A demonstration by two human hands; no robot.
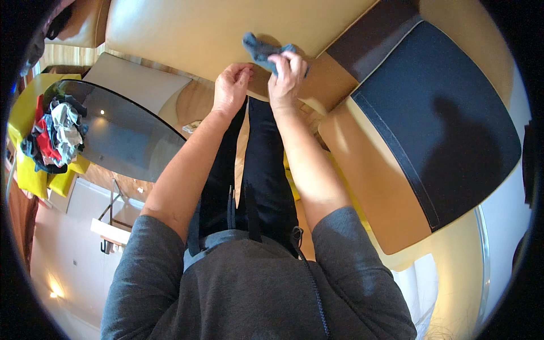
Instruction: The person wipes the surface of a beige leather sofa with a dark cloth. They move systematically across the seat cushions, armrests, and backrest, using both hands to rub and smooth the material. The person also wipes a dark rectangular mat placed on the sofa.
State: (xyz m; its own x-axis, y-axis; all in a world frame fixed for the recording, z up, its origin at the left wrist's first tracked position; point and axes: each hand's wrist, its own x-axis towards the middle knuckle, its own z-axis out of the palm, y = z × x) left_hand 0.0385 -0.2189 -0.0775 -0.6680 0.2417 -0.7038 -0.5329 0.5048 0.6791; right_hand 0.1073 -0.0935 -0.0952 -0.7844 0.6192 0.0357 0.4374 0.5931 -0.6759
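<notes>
A blue-grey sock (pixel 260 49), partly crumpled, is in my right hand (pixel 289 76) with its loose end pointing up and left. The fingers cover the middle of it, so whether it is one sock or a pair is hidden. Just left of it is my left hand (pixel 231 87), its fingers curled in against the thumb and nothing seen in them. Both hands are in front of me near the edge of a tan leather sofa (pixel 204 34), and the sock's shadow falls on the leather.
To the left, an oval dark glass table (pixel 127 131) bears a heap of clothes (pixel 66 127) in red, white and dark colours. Yellow chairs (pixel 32 178) stand by it. At right, a large black panel (pixel 450 127) covers part of the tan sofa section (pixel 374 182).
</notes>
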